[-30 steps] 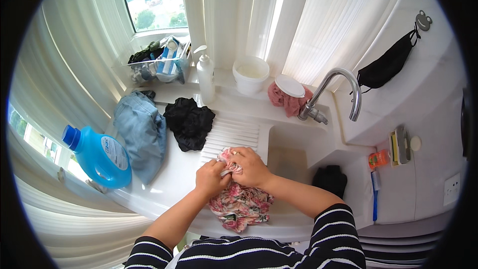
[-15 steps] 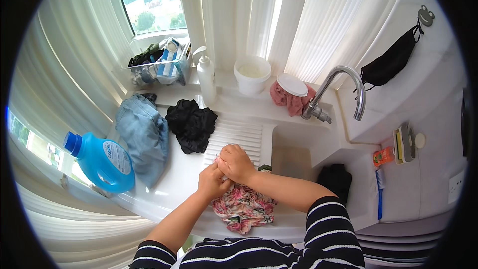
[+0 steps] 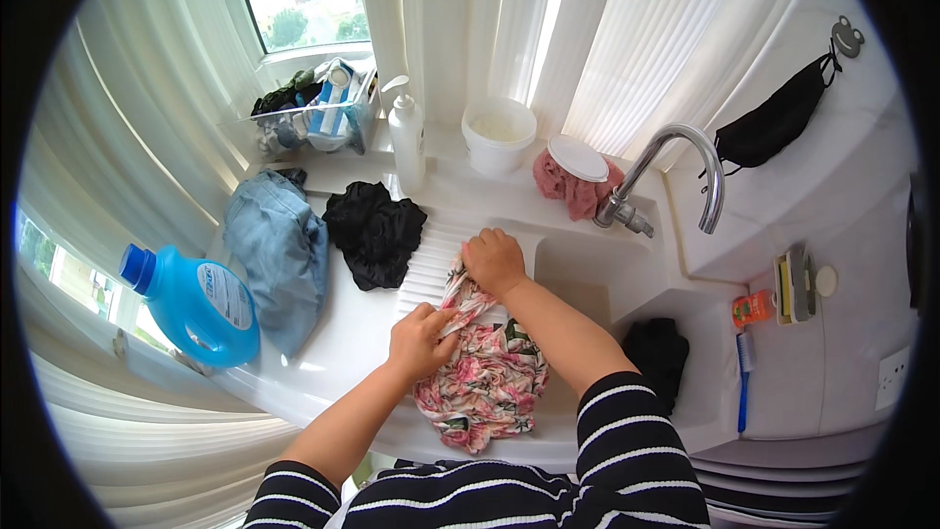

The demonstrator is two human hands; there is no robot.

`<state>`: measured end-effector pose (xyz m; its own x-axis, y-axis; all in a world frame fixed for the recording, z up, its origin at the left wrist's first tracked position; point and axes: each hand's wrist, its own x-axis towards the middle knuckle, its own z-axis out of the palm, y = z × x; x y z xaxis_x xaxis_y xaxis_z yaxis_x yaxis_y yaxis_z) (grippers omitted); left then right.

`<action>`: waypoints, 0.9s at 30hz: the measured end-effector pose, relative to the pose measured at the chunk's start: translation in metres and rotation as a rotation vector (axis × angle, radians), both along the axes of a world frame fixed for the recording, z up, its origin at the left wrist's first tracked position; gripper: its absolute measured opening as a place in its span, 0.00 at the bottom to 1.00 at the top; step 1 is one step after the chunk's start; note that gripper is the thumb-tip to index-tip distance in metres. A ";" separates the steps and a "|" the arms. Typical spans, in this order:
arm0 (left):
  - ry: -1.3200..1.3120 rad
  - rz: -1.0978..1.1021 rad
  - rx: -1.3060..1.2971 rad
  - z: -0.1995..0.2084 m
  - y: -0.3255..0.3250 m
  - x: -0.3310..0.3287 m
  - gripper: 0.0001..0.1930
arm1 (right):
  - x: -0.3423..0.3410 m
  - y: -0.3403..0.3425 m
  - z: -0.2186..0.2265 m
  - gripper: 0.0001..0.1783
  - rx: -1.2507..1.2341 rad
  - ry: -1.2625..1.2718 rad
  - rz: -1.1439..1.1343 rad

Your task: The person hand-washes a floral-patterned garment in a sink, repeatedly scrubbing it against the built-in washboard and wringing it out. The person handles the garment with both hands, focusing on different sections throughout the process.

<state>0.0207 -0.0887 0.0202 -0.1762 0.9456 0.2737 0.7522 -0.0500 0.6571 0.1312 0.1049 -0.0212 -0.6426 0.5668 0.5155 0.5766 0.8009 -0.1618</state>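
A crumpled pink-and-white floral garment [image 3: 485,382] lies bunched over the front of the ribbed washboard [image 3: 443,253] built into the white sink counter. My right hand [image 3: 493,263] is closed on a stretch of its fabric, up on the ridges. Nearer to me and further left, my left hand [image 3: 421,341] grips another part of the same cloth. Between the two hands the fabric is drawn into a narrow strip. Just left of the washboard sits a bunched black garment [image 3: 374,235], touched by neither hand.
Light blue jeans-like cloth [image 3: 277,255] and a blue detergent jug [image 3: 196,309] stand at left. Behind are a clear bin [image 3: 318,122], a pump bottle [image 3: 405,142] and a white tub [image 3: 497,137]. A chrome faucet [image 3: 676,142] arches over the basin [image 3: 573,284]; black cloth [image 3: 656,362] lies right.
My hands were together on the washboard and are now apart. The right one moved forward and right, pulling a strip of floral fabric out between them.
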 end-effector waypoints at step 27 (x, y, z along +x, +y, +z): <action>0.268 -0.118 -0.012 -0.005 -0.021 -0.007 0.12 | -0.005 -0.086 0.023 0.13 -0.276 0.260 0.351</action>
<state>0.0141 -0.1095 0.0151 0.0123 0.9586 0.2844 0.8887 -0.1409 0.4364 0.1262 0.0189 0.0017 -0.6889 0.4775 0.5453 0.1933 0.8461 -0.4967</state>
